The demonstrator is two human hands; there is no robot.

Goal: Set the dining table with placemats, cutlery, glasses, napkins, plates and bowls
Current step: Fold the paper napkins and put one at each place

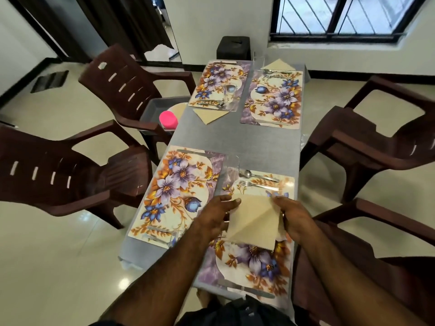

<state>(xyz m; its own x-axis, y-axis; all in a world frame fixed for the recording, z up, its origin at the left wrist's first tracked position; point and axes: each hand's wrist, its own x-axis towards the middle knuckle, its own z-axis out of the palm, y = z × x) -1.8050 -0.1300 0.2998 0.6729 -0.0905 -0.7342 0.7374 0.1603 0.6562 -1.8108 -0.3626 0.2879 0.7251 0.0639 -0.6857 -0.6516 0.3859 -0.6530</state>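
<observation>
A grey table [259,140] carries several floral placemats. Over the near right placemat [254,262] both my hands hold a beige napkin [254,220] with a diagonal fold. My left hand [216,217] grips its left edge and my right hand [292,217] pinches its right edge. A spoon [254,175] and a fork [254,184] lie at that mat's far end, and a knife [247,288] at its near end. The near left placemat [174,191] has cutlery along its ends. A clear glass [229,96] stands on the far left placemat [216,83], with a folded napkin [207,115] beside it.
Brown plastic chairs stand on both sides, two on the left [70,175] and two on the right [376,137]. A grey tray [153,109] on the far left chair holds a pink lid [168,118]. The far right placemat [273,100] has a napkin [279,65] beyond it.
</observation>
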